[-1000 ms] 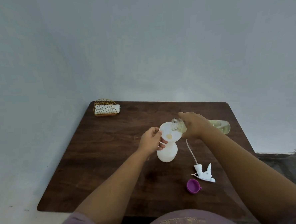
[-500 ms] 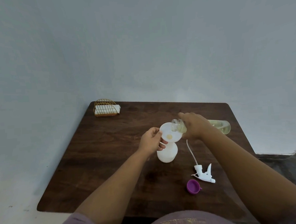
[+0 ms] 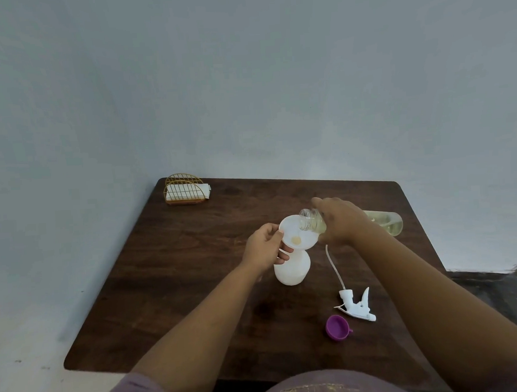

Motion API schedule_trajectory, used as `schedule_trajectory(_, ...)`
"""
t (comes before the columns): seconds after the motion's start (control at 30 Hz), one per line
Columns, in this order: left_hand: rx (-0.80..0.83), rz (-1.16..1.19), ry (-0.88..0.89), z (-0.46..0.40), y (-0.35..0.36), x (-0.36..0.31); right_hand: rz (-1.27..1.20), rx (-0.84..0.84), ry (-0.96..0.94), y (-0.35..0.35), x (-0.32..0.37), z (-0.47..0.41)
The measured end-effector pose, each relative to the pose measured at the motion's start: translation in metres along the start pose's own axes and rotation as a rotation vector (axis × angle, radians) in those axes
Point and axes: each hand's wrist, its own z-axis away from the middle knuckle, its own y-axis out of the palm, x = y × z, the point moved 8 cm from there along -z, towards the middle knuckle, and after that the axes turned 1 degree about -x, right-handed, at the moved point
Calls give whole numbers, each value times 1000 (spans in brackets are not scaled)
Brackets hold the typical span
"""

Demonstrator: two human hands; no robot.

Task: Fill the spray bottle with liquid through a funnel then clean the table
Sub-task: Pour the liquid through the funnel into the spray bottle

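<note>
I see my left hand [image 3: 265,247] pinching the rim of a round white plastic funnel [image 3: 298,236]. The funnel sits in the top of a white plastic spray bottle [image 3: 292,269], which stands upright near the middle of the dark brown wooden tabletop [image 3: 179,261]. A little yellow liquid lies in the middle of the funnel. My right hand [image 3: 340,219] is wrapped around a clear plastic bottle of pale yellow liquid [image 3: 386,225]. It is tipped on its side, with its open mouth over the funnel. I can read no words or labels on either bottle. A white spray trigger with a long thin tube [image 3: 356,305] lies on the tabletop near my right arm. A small purple cap [image 3: 337,327] lies just beside it. A gold wire holder with white napkins [image 3: 185,189] stands at the far left corner.
</note>
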Motion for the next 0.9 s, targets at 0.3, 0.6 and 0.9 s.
schedule_trajectory(0.3, -2, -11, 1, 0, 0, 0, 0, 17, 0, -1, 5, 2)
schedule_trajectory(0.6, 8, 17, -1, 0, -1, 0, 9, 3, -8, -2, 5, 0)
schedule_trajectory(0.9, 9, 6, -7, 0, 0, 0, -22, -6, -16, -2, 2, 1)
